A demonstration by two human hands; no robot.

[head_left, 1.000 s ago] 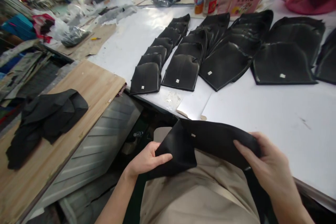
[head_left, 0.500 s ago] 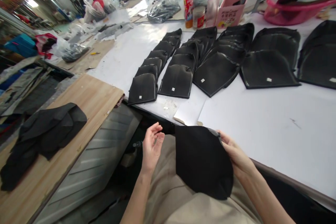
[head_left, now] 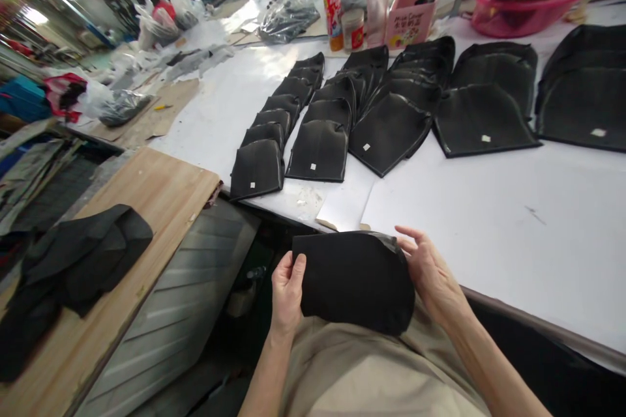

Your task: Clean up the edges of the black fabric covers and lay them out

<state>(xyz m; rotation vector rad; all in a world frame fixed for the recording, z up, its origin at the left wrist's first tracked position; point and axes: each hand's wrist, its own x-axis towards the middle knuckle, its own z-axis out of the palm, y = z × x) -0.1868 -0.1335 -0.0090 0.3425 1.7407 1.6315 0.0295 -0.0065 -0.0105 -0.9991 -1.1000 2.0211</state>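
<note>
A dark, flat fabric-like panel with one rounded end lies over my lap at the table's front edge. My left hand pinches its left edge, thumb on top and fingers underneath. At the rounded right end, my right hand grips the rim loosely, its index finger lifted off and pointing left. Part of that hand's grip is hidden. Beyond the panel, overlapping rows of glossy black curved pieces rest on the table, the front ones bearing small white stickers.
The white-covered table carries a drink bottle, a jar, a pink box and a pink basin at the back. To the left, black cloth pieces lie on a wooden board.
My left hand has closed on the panel's left edge, and the panel has moved left and tilted flatter. My right hand has raised its index finger. The view has shifted slightly.
</note>
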